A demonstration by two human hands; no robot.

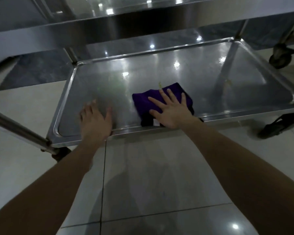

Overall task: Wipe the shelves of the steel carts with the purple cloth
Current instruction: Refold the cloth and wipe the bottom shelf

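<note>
Pressing a folded dark purple cloth (143, 100) flat with the right hand (170, 111), fingers straight and spread, palm near the front rim of the shiny rectangular steel bottom shelf (210, 78). Resting the left hand (95, 121), blurred, fingers also spread, just left of the cloth across that same rim. Just beyond the right fingertips, a small yellowish speck (159, 84) on the steel. Left of the left hand, a round steel bar (19, 131); far right of the right hand, a dark castor wheel (280, 58). Beneath both forearms, pale glossy floor tiles (159, 175).
</note>
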